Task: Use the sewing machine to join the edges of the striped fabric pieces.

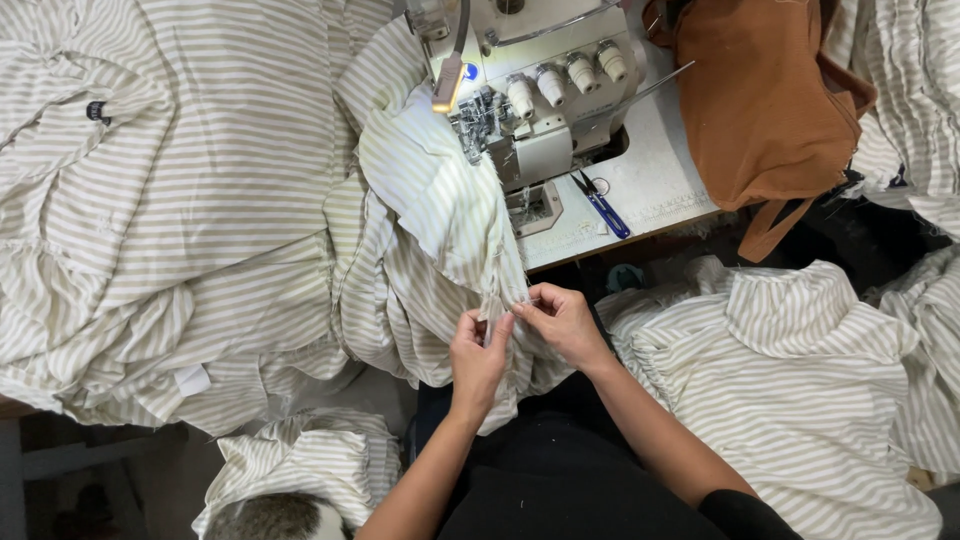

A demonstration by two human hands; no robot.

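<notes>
A beige-and-white striped garment (430, 220) runs from under the presser foot of a white overlock sewing machine (530, 90) down to my lap. My left hand (478, 355) pinches its edge from the left, thumb and fingers closed on the cloth. Close beside it, my right hand (562, 318) grips the same seam edge from the right. Both hands hold the fabric just below the front edge of the machine table (650, 185).
Blue thread snips (603, 208) lie on the table right of the needle plate. A brown bag (765, 100) sits at the table's right end. Piles of striped garments lie at left (160, 200), right (800, 370) and bottom left (300, 465).
</notes>
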